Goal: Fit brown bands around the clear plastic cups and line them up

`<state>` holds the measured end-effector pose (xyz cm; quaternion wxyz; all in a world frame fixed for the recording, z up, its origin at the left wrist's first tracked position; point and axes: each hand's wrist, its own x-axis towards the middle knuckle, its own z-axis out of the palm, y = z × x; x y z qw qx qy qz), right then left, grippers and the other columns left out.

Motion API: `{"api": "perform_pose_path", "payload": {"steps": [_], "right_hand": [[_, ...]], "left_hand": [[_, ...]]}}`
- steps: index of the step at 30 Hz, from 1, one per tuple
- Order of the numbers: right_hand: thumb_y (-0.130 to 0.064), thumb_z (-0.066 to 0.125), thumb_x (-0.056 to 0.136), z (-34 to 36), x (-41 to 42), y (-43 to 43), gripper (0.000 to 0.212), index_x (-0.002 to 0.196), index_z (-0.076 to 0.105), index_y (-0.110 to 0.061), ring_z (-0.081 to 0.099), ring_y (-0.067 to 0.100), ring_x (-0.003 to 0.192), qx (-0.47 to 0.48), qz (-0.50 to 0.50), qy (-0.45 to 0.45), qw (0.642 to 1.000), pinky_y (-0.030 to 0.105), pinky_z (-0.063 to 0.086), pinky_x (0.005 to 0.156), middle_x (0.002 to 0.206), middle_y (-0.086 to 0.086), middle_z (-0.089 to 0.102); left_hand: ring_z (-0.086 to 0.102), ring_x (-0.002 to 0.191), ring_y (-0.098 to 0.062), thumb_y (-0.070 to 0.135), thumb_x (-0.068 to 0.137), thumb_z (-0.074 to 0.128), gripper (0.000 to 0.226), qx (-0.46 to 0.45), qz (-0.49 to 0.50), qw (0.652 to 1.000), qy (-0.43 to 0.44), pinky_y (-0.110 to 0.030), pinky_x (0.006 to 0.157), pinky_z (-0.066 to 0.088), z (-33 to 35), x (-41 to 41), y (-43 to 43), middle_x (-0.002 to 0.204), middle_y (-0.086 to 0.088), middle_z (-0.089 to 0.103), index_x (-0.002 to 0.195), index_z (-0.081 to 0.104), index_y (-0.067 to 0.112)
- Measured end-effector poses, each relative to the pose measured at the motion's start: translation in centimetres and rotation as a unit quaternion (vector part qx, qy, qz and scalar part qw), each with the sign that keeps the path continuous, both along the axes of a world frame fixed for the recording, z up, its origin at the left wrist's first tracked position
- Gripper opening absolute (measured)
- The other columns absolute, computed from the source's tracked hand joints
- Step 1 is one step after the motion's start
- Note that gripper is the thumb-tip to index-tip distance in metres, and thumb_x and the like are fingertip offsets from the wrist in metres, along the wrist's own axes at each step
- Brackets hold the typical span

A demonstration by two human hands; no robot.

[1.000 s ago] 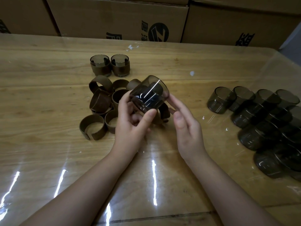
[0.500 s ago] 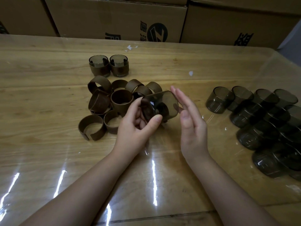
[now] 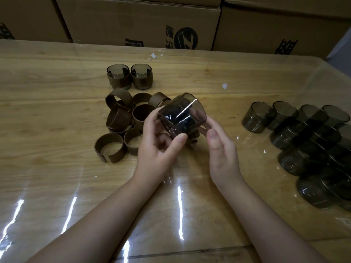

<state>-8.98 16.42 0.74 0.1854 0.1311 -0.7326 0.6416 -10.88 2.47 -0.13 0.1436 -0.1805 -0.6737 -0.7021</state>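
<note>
My left hand [image 3: 159, 147] grips a clear smoky cup [image 3: 182, 115] between thumb and fingers, lifted above the table and tilted, mouth toward the upper right. My right hand [image 3: 220, 152] touches the cup's right side with its fingers; its thumb stays off the cup. Under and left of the cup lies a pile of brown bands [image 3: 121, 118], one split band [image 3: 110, 147] nearest me. Two banded cups [image 3: 118, 76] [image 3: 142, 76] stand side by side behind the pile.
Several bare smoky cups [image 3: 303, 139] lie clustered at the right of the wooden table [image 3: 57, 186], which has a glossy clear cover. Cardboard boxes [image 3: 140, 21] line the far edge.
The cup has turned in my left hand and risen a little. My right hand's fingers, straight and apart from the cup half a second ago, now touch its right side.
</note>
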Motion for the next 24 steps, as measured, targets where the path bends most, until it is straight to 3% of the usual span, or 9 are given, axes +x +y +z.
{"api": "perform_pose_path", "payload": {"steps": [5, 9, 12, 15, 20, 22, 24], "right_hand": [[-0.063, 0.039, 0.094, 0.35, 0.26, -0.02, 0.056, 0.131, 0.053, -0.025, 0.050, 0.014, 0.131, -0.023, -0.021, 0.030, 0.999, 0.046, 0.042, 0.108, 0.136, -0.003, 0.058], [-0.053, 0.038, 0.098, 0.40, 0.38, 0.08, 0.044, 0.131, 0.053, -0.027, 0.049, 0.016, 0.133, -0.030, -0.038, 0.055, 0.997, 0.050, 0.042, 0.107, 0.137, -0.009, 0.057], [-0.037, 0.038, 0.098, 0.44, 0.38, 0.19, 0.040, 0.133, 0.050, -0.021, 0.047, 0.017, 0.134, -0.025, -0.034, 0.064, 0.997, 0.051, 0.041, 0.108, 0.138, -0.002, 0.055], [-0.034, 0.037, 0.097, 0.49, 0.42, 0.27, 0.043, 0.135, 0.048, -0.016, 0.046, 0.014, 0.135, -0.022, -0.028, 0.060, 0.998, 0.044, 0.041, 0.109, 0.140, 0.000, 0.053], [-0.034, 0.038, 0.096, 0.49, 0.13, 0.46, 0.046, 0.137, 0.046, -0.016, 0.046, 0.006, 0.133, -0.005, -0.021, 0.022, 1.000, 0.031, 0.041, 0.108, 0.141, -0.005, 0.053], [-0.038, 0.042, 0.092, 0.56, -0.06, 0.40, 0.044, 0.133, 0.047, -0.023, 0.052, -0.004, 0.122, -0.007, 0.004, -0.015, 1.000, 0.015, 0.043, 0.098, 0.130, -0.020, 0.059], [-0.045, 0.047, 0.086, 0.54, -0.16, 0.35, 0.044, 0.128, 0.049, -0.030, 0.058, -0.009, 0.107, 0.001, 0.009, -0.043, 0.999, 0.011, 0.044, 0.088, 0.113, -0.028, 0.064]], "left_hand": [[0.056, 0.073, -0.007, 0.041, 0.080, 0.066, 0.059, 0.003, 0.020, 1.000, 0.010, -0.025, 0.058, 0.049, -0.17, -0.32, 0.15, 0.113, 0.014, 0.057, 0.130, 0.035, 0.037], [0.058, 0.076, -0.003, 0.047, 0.078, 0.065, 0.058, -0.040, 0.041, 0.998, 0.002, -0.019, 0.066, 0.050, -0.34, -0.43, 0.14, 0.111, 0.021, 0.057, 0.128, 0.036, 0.042], [0.061, 0.098, -0.002, 0.052, 0.080, 0.059, 0.049, -0.072, 0.026, 0.997, -0.021, -0.017, 0.079, 0.049, -0.17, -0.43, 0.13, 0.115, 0.019, 0.060, 0.125, 0.039, 0.047], [0.061, 0.106, -0.004, 0.053, 0.083, 0.055, 0.042, -0.095, -0.007, 0.995, -0.027, -0.018, 0.086, 0.048, -0.19, -0.30, 0.17, 0.113, 0.021, 0.063, 0.122, 0.044, 0.044], [0.062, 0.083, -0.003, 0.059, 0.082, 0.048, 0.041, -0.122, -0.022, 0.992, -0.015, -0.021, 0.068, 0.049, -0.27, -0.11, 0.16, 0.099, 0.017, 0.064, 0.120, 0.044, 0.044], [0.059, 0.076, 0.002, 0.059, 0.085, 0.045, 0.047, -0.115, -0.030, 0.993, -0.006, -0.015, 0.064, 0.043, -0.43, -0.13, 0.16, 0.097, 0.023, 0.062, 0.125, 0.044, 0.036], [0.059, 0.077, 0.001, 0.064, 0.085, 0.043, 0.058, -0.101, -0.035, 0.994, -0.003, -0.018, 0.067, 0.043, -0.49, -0.15, 0.12, 0.104, 0.023, 0.061, 0.131, 0.044, 0.027]]}}
